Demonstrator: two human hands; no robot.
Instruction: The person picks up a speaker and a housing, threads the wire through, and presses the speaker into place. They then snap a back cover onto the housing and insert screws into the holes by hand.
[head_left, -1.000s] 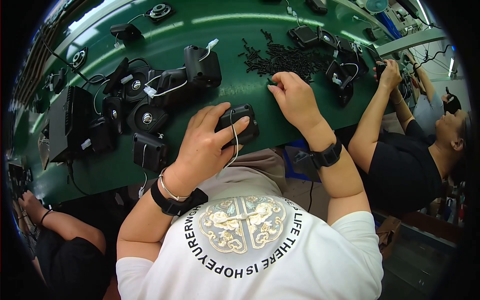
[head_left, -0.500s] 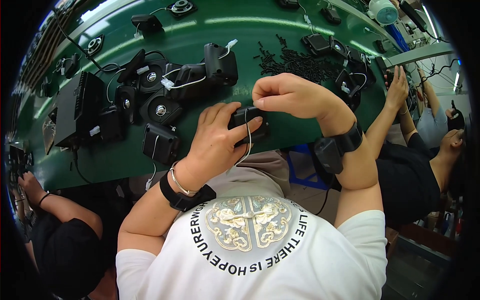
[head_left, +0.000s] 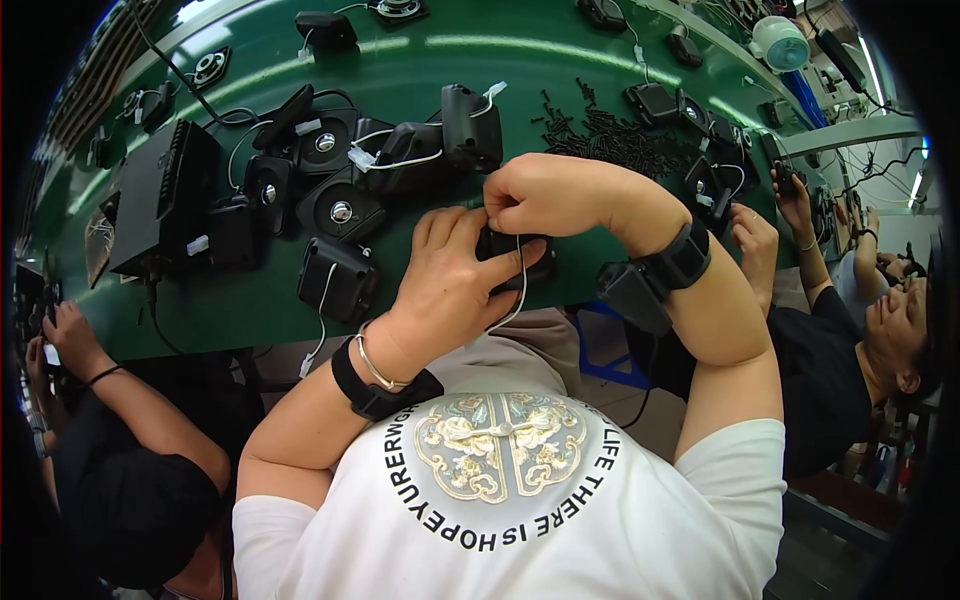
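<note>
A small black speaker housing (head_left: 541, 266) lies at the table's near edge, partly covered by my hands. My left hand (head_left: 440, 268) grips it, fingers over the far side and thumb across the top. A white cable (head_left: 522, 292) runs over the housing and hangs down beside that thumb. My right hand (head_left: 535, 195) is closed in a pinch, its fingertips down at the housing's far left corner; whatever they pinch is hidden. Left of my left hand sits another black speaker housing (head_left: 340, 282) with a white cable and plug.
Beyond my hands is a loose pile of black screws (head_left: 615, 143) on the green table (head_left: 400, 75). Speaker drivers (head_left: 341, 212) and black housings (head_left: 470, 128) cluster at left. A black box-shaped device (head_left: 165, 200) stands farther left. Co-workers sit on both sides.
My right hand has moved left and down onto the housing's far corner. My left hand keeps its hold. The view has shifted slightly, and the right-hand co-worker's hands have moved.
</note>
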